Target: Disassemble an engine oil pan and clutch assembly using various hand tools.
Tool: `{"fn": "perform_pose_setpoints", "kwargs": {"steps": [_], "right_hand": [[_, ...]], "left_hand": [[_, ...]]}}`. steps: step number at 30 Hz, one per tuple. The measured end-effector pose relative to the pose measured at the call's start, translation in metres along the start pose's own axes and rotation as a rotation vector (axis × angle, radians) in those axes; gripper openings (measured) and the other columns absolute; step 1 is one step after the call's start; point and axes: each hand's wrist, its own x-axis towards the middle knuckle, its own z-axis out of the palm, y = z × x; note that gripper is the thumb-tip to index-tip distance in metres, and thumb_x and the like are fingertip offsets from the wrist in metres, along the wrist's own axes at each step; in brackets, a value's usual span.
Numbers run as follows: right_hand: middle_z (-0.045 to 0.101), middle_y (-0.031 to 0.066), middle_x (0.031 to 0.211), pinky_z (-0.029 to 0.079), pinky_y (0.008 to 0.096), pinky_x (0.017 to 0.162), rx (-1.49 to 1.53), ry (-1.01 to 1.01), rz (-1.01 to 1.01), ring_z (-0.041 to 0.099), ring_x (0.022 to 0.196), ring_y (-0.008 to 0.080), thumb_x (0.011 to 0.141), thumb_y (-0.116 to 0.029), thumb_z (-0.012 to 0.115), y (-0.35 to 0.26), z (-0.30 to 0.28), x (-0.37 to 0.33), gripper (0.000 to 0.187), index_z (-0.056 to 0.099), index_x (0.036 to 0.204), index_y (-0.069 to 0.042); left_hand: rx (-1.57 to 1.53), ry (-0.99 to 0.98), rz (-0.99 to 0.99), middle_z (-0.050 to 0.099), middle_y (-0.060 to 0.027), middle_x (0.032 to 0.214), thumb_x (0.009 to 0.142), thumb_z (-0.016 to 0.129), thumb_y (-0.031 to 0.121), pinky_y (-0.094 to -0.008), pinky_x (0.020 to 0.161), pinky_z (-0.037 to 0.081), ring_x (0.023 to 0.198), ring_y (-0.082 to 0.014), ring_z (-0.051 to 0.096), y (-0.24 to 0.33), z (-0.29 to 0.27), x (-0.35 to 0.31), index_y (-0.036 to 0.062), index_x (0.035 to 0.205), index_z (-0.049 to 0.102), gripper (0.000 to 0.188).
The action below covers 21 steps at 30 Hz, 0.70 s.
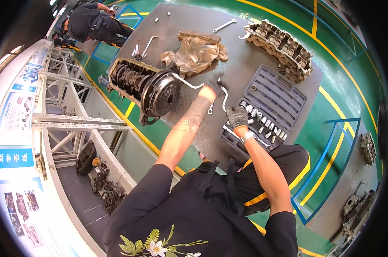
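My left hand (pixel 214 87), in a dark glove, is closed around a bent metal speed handle (pixel 225 96). One end of the handle reaches left to the clutch cover (pixel 166 93) on the engine block (pixel 132 81); the other bends down toward my right hand. My right hand (pixel 237 117), in a grey glove, is at the left edge of the open socket case (pixel 279 92), beside a row of silver sockets (pixel 267 122). Its fingers are curled, hiding what lies between them. A ratchet handle (pixel 256 139) rests in the case by my wrist. A small wrench (pixel 210 108) lies between my forearms.
A brown crumpled cloth (pixel 194 55) and a wrench (pixel 225 25) lie farther back on the metal table (pixel 170 32). A cylinder head (pixel 282 47) is at the far right. An L-shaped bar (pixel 149 45) lies behind the block. Another person (pixel 91 23) stands at far left.
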Motion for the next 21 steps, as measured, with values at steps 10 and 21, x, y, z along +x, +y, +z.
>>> {"fn": "perform_pose_setpoints", "kwargs": {"steps": [10, 21], "right_hand": [[0.066, 0.0246, 0.091, 0.049, 0.0486, 0.078, 0.021, -0.051, -0.001, 0.063, 0.088, 0.0429, 0.091, -0.057, 0.047, -0.005, 0.016, -0.043, 0.059, 0.071, 0.087, -0.003], [0.067, 0.0225, 0.101, 0.048, 0.0436, 0.087, -0.113, -0.315, -0.154, 0.063, 0.101, 0.0393, 0.086, -0.049, 0.061, 0.043, -0.024, 0.0, 0.05, 0.069, 0.106, -0.004]], "left_hand": [[-0.619, 0.245, -0.901, 0.062, -0.0053, 0.066, 0.082, 0.065, 0.023, -0.0404, 0.064, 0.051, 0.062, -0.0253, 0.057, -0.032, 0.007, -0.084, 0.0098, 0.098, 0.07, 0.022], [-0.659, 0.04, -0.627, 0.067, -0.0151, 0.092, 0.087, 0.06, 0.027, -0.0484, 0.08, 0.051, 0.09, -0.0317, 0.065, -0.001, 0.009, -0.199, 0.005, 0.097, 0.062, 0.024]]}}
